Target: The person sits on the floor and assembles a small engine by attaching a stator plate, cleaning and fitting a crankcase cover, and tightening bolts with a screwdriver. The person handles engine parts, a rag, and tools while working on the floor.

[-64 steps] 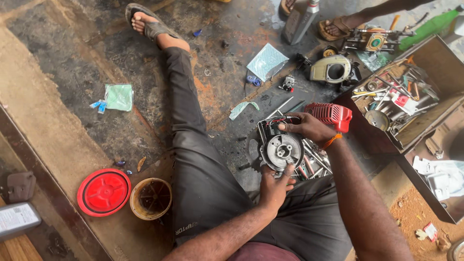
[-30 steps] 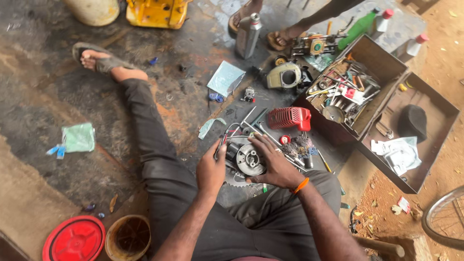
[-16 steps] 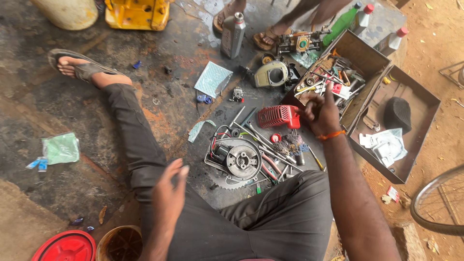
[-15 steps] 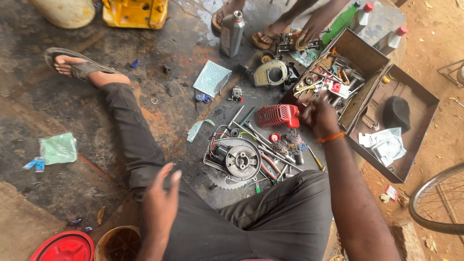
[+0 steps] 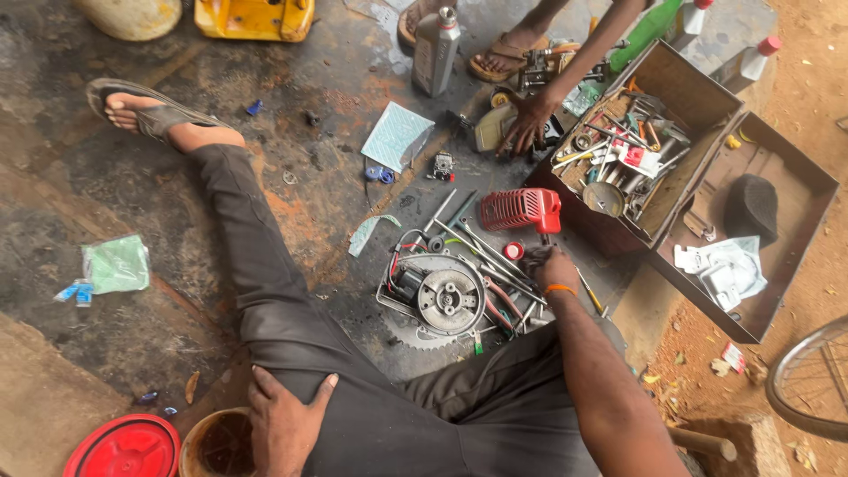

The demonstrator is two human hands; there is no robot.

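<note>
A grey oil bottle (image 5: 435, 51) with a dark cap stands upright at the top of the oily floor (image 5: 291, 115), beside a sandalled foot. Further left sit a yellow machine housing (image 5: 256, 18) and a pale round container (image 5: 132, 16). A flat pale-blue packet (image 5: 397, 137) lies tilted below the bottle, and a crumpled green packet (image 5: 115, 263) with a small blue scrap lies far left. At the upper right a green bottle (image 5: 649, 31) and a white bottle (image 5: 746, 64) with a red cap lean behind an open brown toolbox (image 5: 707, 97) crammed with tools; its other half holds a dark cap-like lump and white paper. A red lid (image 5: 124, 448) and a rusty tin (image 5: 216, 444) sit at the bottom left.

Between the seated person's legs lies a small engine (image 5: 437, 296): a round grey flywheel with a hub at its middle, wires and a black coil on its left, resting flat among loose rods and screwdrivers. Just above and right of it sits a red slotted cover (image 5: 521, 210).

The right hand (image 5: 555, 269) is curled shut around a tool handle just below the red cover; what tool it is cannot be told. The left hand (image 5: 283, 424) rests open, fingers spread, on the left thigh, well apart from the engine.

Another person's hand (image 5: 526, 124) reaches down from the top and touches parts beside the toolbox.
</note>
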